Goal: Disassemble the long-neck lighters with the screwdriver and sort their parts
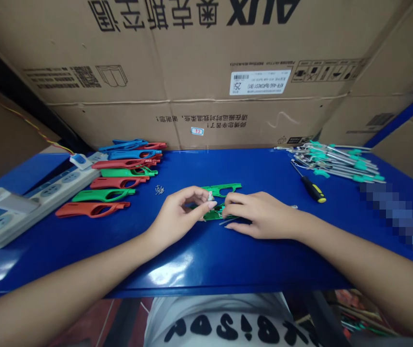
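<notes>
My left hand pinches a small whitish part between thumb and forefinger; its exact kind is too small to make out. Below it lies a green lighter shell half, mostly covered by both hands. My right hand bends over that shell's right part, fingers curled down on a thin metal piece and some small teal bits. What the right fingertips grip is partly hidden. Just behind the hands rests another green lighter shell half with a trigger-loop opening.
Red, blue and green lighter shells lie in a row at left, beside a white power strip. Several tiny screws sit nearby. At right are a black-yellow screwdriver and a pile of metal lighter tubes with teal parts. A cardboard box stands behind.
</notes>
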